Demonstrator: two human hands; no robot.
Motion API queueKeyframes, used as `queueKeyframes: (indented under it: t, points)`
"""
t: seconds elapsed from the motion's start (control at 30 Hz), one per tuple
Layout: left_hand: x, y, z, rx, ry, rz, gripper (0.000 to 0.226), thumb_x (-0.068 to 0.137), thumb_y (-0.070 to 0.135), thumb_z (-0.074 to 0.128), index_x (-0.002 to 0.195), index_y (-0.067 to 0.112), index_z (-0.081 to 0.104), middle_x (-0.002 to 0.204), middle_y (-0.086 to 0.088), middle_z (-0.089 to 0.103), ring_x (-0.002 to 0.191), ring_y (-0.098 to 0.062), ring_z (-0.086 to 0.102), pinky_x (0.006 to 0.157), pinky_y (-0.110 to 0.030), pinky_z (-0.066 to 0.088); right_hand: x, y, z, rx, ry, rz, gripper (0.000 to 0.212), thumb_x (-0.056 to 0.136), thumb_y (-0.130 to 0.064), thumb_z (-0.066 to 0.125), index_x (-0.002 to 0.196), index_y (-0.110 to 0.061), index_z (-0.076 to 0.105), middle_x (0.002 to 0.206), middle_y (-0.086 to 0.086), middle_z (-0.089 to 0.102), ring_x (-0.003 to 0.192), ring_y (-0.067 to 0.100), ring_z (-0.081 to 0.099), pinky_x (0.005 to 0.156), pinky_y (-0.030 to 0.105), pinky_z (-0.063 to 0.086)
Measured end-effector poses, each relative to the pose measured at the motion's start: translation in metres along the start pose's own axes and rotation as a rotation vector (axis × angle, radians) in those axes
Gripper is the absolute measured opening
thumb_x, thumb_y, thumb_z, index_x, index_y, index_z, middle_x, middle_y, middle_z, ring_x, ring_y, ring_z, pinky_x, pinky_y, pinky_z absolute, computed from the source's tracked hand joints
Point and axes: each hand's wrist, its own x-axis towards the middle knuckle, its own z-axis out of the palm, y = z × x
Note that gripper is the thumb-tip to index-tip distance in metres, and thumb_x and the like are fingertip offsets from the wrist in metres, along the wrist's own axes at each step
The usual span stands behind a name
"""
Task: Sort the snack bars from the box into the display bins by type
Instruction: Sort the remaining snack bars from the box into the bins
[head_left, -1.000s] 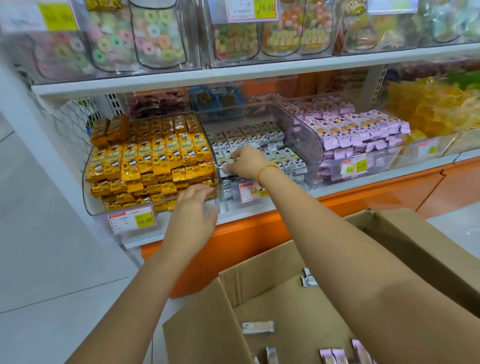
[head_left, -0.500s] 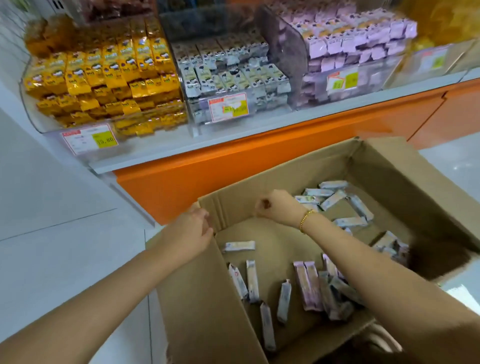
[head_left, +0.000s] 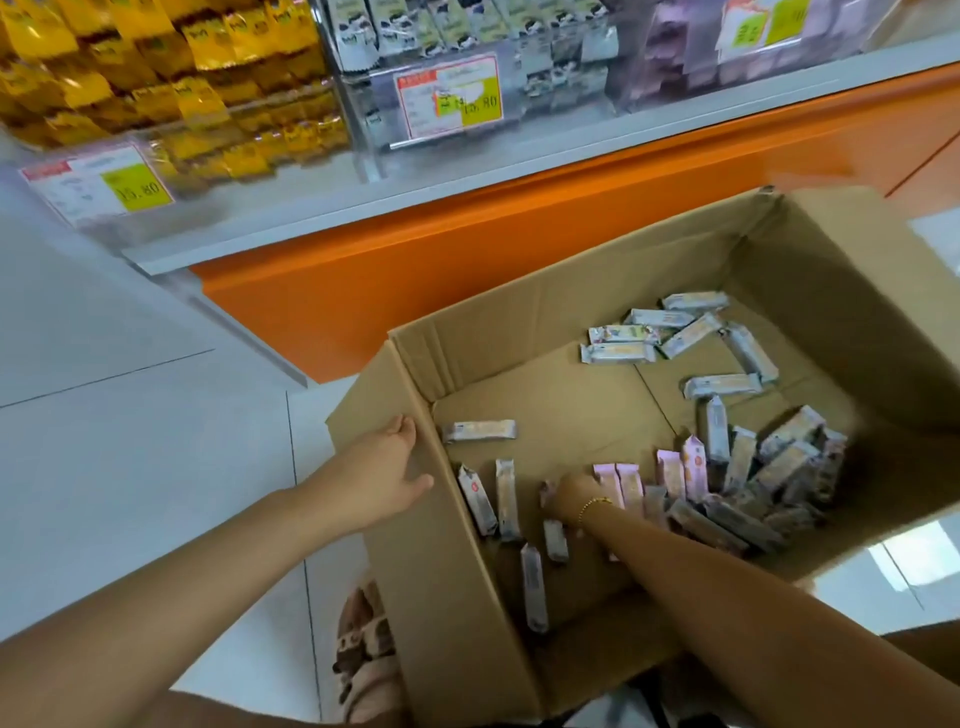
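An open cardboard box (head_left: 519, 332) stands on the floor below the shelf. Grey-white snack bars (head_left: 618, 353) lie at its far side, pink ones (head_left: 693, 462) and more grey ones are heaped at the right, and a few lie loose at the left (head_left: 480, 431). My left hand (head_left: 384, 478) rests with straight fingers on the box's left wall. My right hand (head_left: 569, 499) is down on the box floor among the bars, its fingers hidden under it beside a bar. Above are the yellow bin (head_left: 208, 104), the grey-white bin (head_left: 447, 31) and the purple bin (head_left: 675, 52).
The white shelf edge (head_left: 363, 208) and the orange base panel (head_left: 467, 249) run just behind the box. Price tags (head_left: 449, 98) hang on the bin fronts. A sandalled foot (head_left: 363, 649) stands on the pale floor tiles left of the box.
My view has tipped down from the bins to the box. My right hand went from the grey-white bin down to the box floor. My left hand dropped from the shelf onto the box's left wall.
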Motion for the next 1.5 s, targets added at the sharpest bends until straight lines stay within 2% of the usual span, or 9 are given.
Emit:
queueKeyframes:
  t: [0.1, 0.3, 0.63, 0.73, 0.83, 1.0, 1.13, 1.27, 1.5]
  points:
    - [0.001, 0.001, -0.002, -0.007, -0.003, 0.005, 0.079, 0.097, 0.041, 0.045, 0.151, 0.004, 0.0, 0.159, -0.007, -0.004, 0.143, -0.019, 0.024, 0.111, -0.024, 0.025, 0.017, -0.017, 0.011, 0.159, 0.076, 0.021, 0.048, 0.092, -0.037, 0.056, 0.126, -0.003, 0.055, 0.128, 0.016, 0.058, 0.117, 0.03, 0.055, 0.094, 0.033, 0.043]
    - [-0.002, -0.004, -0.003, -0.034, -0.026, 0.013, 0.079, 0.097, 0.041, 0.045, 0.151, 0.007, -0.002, 0.159, -0.005, -0.006, 0.146, -0.015, 0.012, 0.114, -0.022, 0.017, 0.015, -0.041, 0.039, 0.19, 0.095, 0.03, 0.095, 0.074, -0.039, 0.078, 0.14, -0.002, 0.021, 0.142, 0.019, 0.035, 0.131, 0.031, 0.042, 0.103, 0.04, 0.041]
    - [-0.007, 0.003, -0.016, -0.055, -0.031, -0.02, 0.069, 0.097, 0.037, 0.047, 0.15, 0.005, 0.016, 0.157, -0.006, 0.02, 0.14, -0.019, 0.03, 0.109, -0.027, 0.029, 0.003, -0.014, 0.02, 0.12, 0.102, 0.017, 0.078, 0.084, -0.039, 0.067, 0.14, 0.001, 0.029, 0.136, 0.02, 0.041, 0.123, 0.03, 0.045, 0.099, 0.035, 0.044]
    - [-0.005, 0.008, -0.018, -0.129, 0.023, -0.045, 0.052, 0.094, 0.037, 0.054, 0.137, 0.011, 0.043, 0.13, -0.005, 0.054, 0.113, -0.018, 0.054, 0.097, -0.032, 0.045, -0.015, -0.022, -0.014, 0.488, 0.064, 0.018, 0.042, 0.084, -0.033, 0.068, 0.114, -0.006, 0.057, 0.117, 0.014, 0.061, 0.092, 0.018, 0.061, 0.076, 0.025, 0.048]
    - [-0.005, 0.022, -0.029, -0.263, 0.118, -0.041, 0.056, 0.093, 0.035, 0.056, 0.141, 0.01, 0.041, 0.138, -0.007, 0.051, 0.122, -0.02, 0.052, 0.101, -0.031, 0.042, -0.049, -0.046, -0.064, 0.684, 0.108, -0.15, 0.02, 0.087, -0.026, 0.066, 0.092, -0.012, 0.054, 0.084, 0.004, 0.062, 0.065, 0.007, 0.054, 0.051, 0.015, 0.044]
    - [-0.011, 0.049, -0.053, -0.679, 0.221, 0.093, 0.034, 0.092, 0.038, 0.056, 0.115, 0.015, 0.066, 0.112, -0.007, 0.069, 0.103, -0.02, 0.066, 0.095, -0.041, 0.051, -0.121, -0.072, -0.117, 0.778, 0.267, -0.515, 0.051, 0.081, -0.03, 0.072, 0.118, -0.009, 0.044, 0.107, 0.009, 0.064, 0.085, 0.015, 0.065, 0.064, 0.023, 0.054]
    - [-0.026, 0.062, -0.069, -1.128, 0.236, 0.2, 0.017, 0.09, 0.024, 0.06, 0.102, 0.014, 0.068, 0.094, -0.001, 0.074, 0.082, -0.012, 0.071, 0.071, -0.024, 0.058, -0.179, -0.075, -0.136, 0.682, 0.466, -0.722, 0.049, 0.08, -0.033, 0.073, 0.12, -0.025, 0.046, 0.1, -0.013, 0.065, 0.088, 0.004, 0.066, 0.067, 0.018, 0.057]
    - [-0.038, 0.061, -0.082, -1.359, 0.192, 0.309, 0.018, 0.092, 0.014, 0.055, 0.106, 0.01, 0.065, 0.091, -0.007, 0.075, 0.078, -0.017, 0.071, 0.066, -0.025, 0.058, -0.202, -0.061, -0.147, 0.861, 0.277, -0.893, 0.049, 0.093, -0.011, 0.057, 0.137, -0.027, 0.043, 0.112, 0.0, 0.071, 0.103, 0.015, 0.067, 0.087, 0.03, 0.055]
    - [-0.046, 0.053, -0.092, -1.467, 0.049, 0.399, 0.03, 0.087, 0.013, 0.057, 0.115, 0.003, 0.061, 0.106, -0.015, 0.071, 0.089, -0.022, 0.07, 0.071, -0.027, 0.058, -0.214, -0.054, -0.142, 0.997, 0.255, -0.831, 0.037, 0.086, -0.008, 0.064, 0.122, -0.012, 0.058, 0.101, 0.008, 0.073, 0.093, 0.023, 0.07, 0.082, 0.033, 0.057]
